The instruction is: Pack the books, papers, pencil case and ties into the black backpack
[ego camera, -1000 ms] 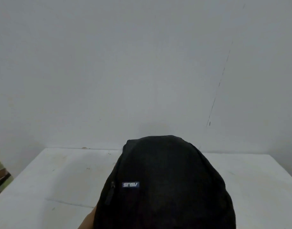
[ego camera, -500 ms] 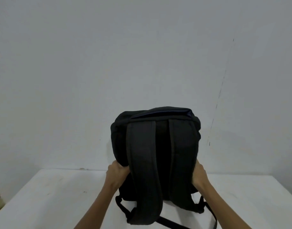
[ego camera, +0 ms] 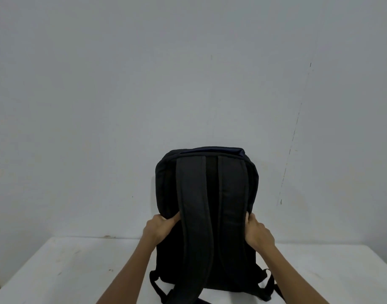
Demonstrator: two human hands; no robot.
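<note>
I have the black backpack (ego camera: 211, 183) standing upright between my two hands, its base on the white counter (ego camera: 67, 270) below them and its shoulder straps (ego camera: 192, 216) facing me, probably to steady it so the top, above my hands, can be reached for packing. My left hand (ego camera: 159, 229) grips the bag's left edge with curled fingers, and my right hand (ego camera: 257, 233) grips the right edge likewise. None of the things to be packed shows near either hand.

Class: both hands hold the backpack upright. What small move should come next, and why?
Probably ease both hands off, testing that it stands: the left hand and right hand grip the black backpack by its sides, upright on the table, nothing loose visible.
</note>
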